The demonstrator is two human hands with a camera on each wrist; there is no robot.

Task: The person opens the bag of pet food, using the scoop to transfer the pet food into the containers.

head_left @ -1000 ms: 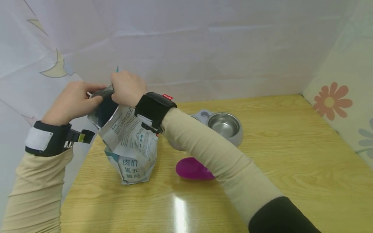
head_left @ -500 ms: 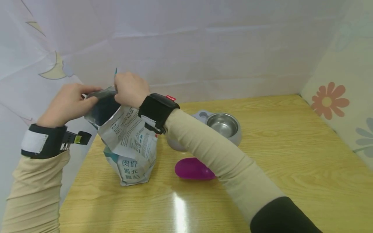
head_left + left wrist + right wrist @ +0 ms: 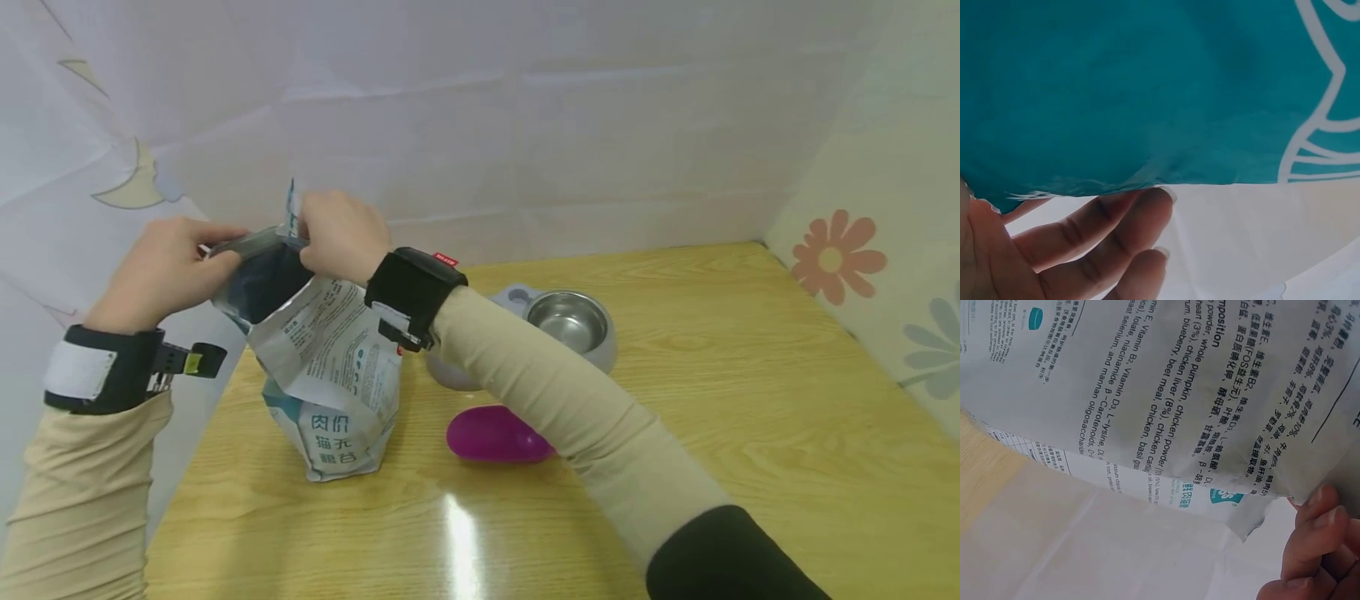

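A white and teal pet food bag (image 3: 330, 383) stands on the wooden table (image 3: 675, 467) at the left. My left hand (image 3: 168, 271) pinches the left side of the bag's top edge. My right hand (image 3: 337, 233) grips the right side of that edge, and the mouth gapes dark between them. The left wrist view is filled by the bag's teal side (image 3: 1147, 87) with my fingers (image 3: 1097, 231) under its edge. The right wrist view shows the printed back of the bag (image 3: 1179, 406) and my fingertips (image 3: 1316, 544) at its torn corner.
A grey double pet bowl (image 3: 547, 329) with a steel insert (image 3: 573, 321) stands behind my right forearm. A magenta scoop (image 3: 491, 435) lies on the table beside the bag. White sheet walls close the back and left; a flowered sheet hangs at the right.
Both hands have drawn the bag's top a little wider apart, with the left hand shifting left. The bag's mouth shows more of its dark inside.
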